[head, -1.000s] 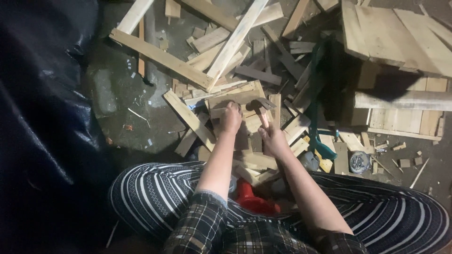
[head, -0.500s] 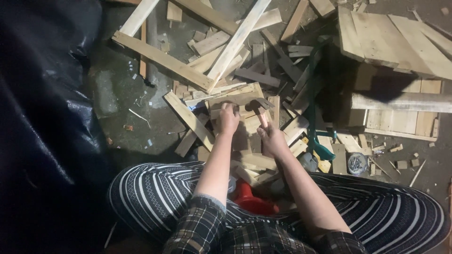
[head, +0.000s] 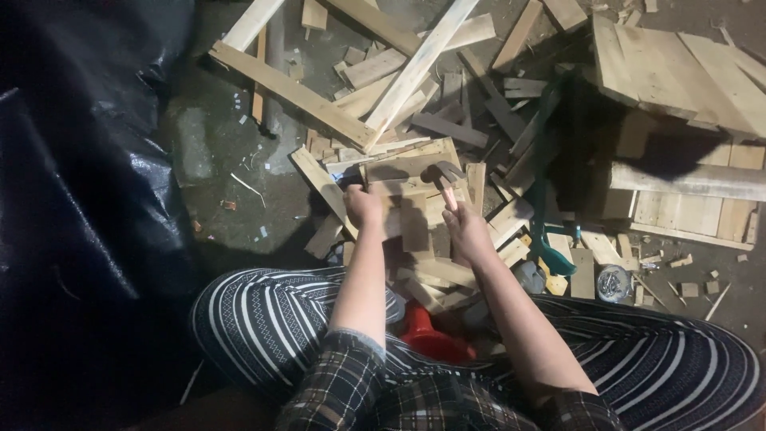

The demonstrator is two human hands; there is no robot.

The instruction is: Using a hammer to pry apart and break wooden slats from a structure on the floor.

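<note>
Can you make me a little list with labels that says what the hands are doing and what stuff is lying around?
Left hand: the left hand grips the edge of a small wooden board.
Right hand: the right hand holds a hammer, its head over the board.
Around the hands: a heap of wood scraps and long wooden slats on a dirty floor.
Right side: a wooden pallet and a small round tin.
Left side: dark plastic sheeting.
Near the lap: a red object, partly hidden.
</note>
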